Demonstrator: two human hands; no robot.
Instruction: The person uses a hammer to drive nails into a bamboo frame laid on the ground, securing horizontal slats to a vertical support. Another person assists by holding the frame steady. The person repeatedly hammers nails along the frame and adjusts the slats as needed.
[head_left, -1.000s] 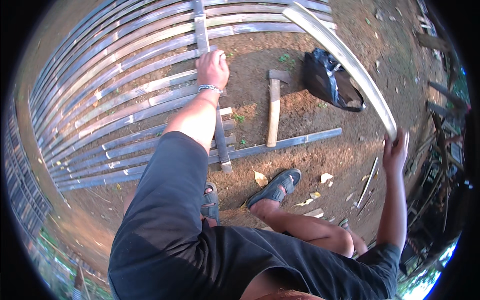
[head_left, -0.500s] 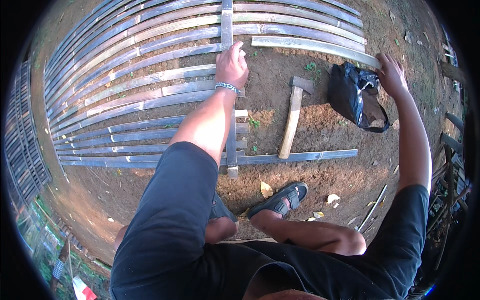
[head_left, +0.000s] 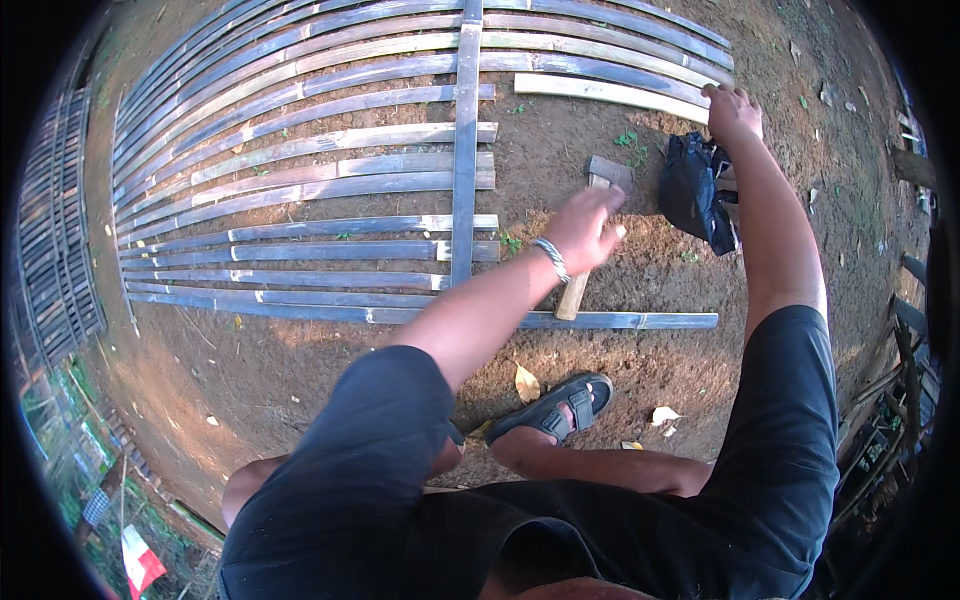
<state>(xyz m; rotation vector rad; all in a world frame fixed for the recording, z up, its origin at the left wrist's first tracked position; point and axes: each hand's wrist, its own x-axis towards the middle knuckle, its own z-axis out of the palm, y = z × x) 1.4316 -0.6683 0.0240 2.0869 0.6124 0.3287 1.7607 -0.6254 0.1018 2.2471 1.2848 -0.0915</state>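
Observation:
My left hand [head_left: 583, 230] reaches over the wooden handle of a hatchet [head_left: 570, 297], thumb apart from the fingers, and hides the handle's middle. Whether it touches the handle cannot be seen. The hatchet lies on the soil, its dark head at the far end. My right hand [head_left: 737, 117] has its fingers curled at the right end of a short pale bamboo slat [head_left: 610, 92]. This slat lies alongside the longer bamboo slats [head_left: 340, 65]. A dark crosspiece [head_left: 467, 150] runs over the rows of slats.
A crumpled black plastic bag [head_left: 690, 190] lies below my right forearm. My sandalled foot [head_left: 565, 410] is near the lowest slat [head_left: 640, 320]. Dry leaves [head_left: 527, 383] are scattered on the soil. Wooden pieces [head_left: 905, 310] stand at the right edge.
My left hand has left the crosspiece and moved right, over the hatchet. My right hand has moved away from me and leftward, bringing the pale slat's right end closer to the other slats.

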